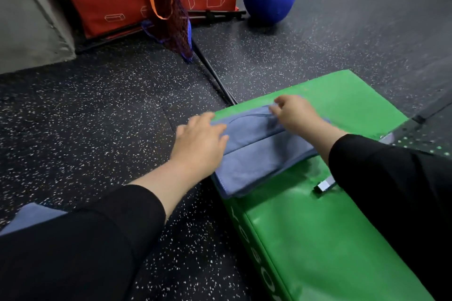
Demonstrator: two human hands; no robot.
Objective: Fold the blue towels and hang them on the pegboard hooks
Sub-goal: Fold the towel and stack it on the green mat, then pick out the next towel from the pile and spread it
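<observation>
A second blue cloth (31, 215) lies on the floor, well left of the green pad (330, 239), probably waiting its turn. The left hand (200, 142) presses flat, fingers straight, on the left end of the folded blue towel (256, 154), which lies across the pad's far part; this likely pins the layers. On the towel's far right edge, the right hand (296, 115) pinches a corner with curled fingers, apparently aligning the fold. No pegboard is visible.
</observation>
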